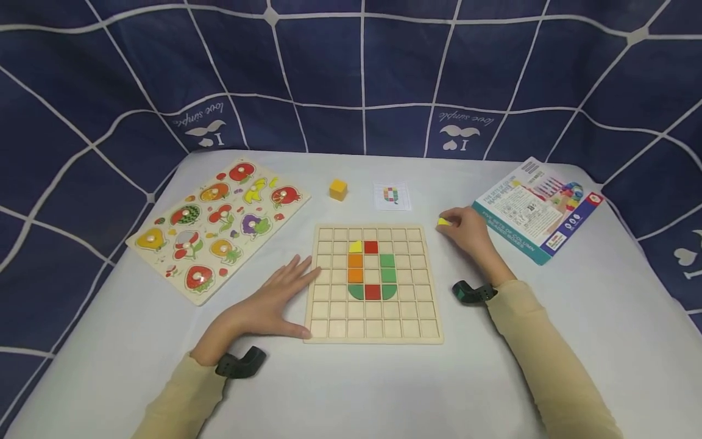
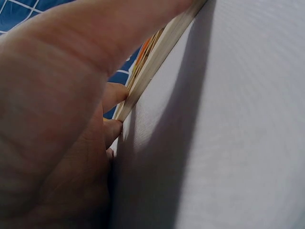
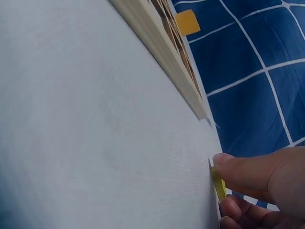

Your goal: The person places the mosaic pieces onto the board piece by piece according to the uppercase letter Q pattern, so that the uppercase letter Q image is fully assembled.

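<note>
A wooden grid board lies flat at the middle of the table. On it a ring of pieces is laid: a yellow piece with a cut corner, red squares, orange squares, green squares and rounded green corners. My left hand rests spread along the board's left edge, thumb at the lower corner and fingertips on the side. Right of the board, close over the table, my right hand pinches a small yellow tile between thumb and fingers, which partly cover it.
Behind the board are an orange-yellow cube and a small pattern card. A fruit knob puzzle lies at the left. At the right, beyond my right hand, lies a teal-edged box. A dark blue checked cloth hangs behind the table.
</note>
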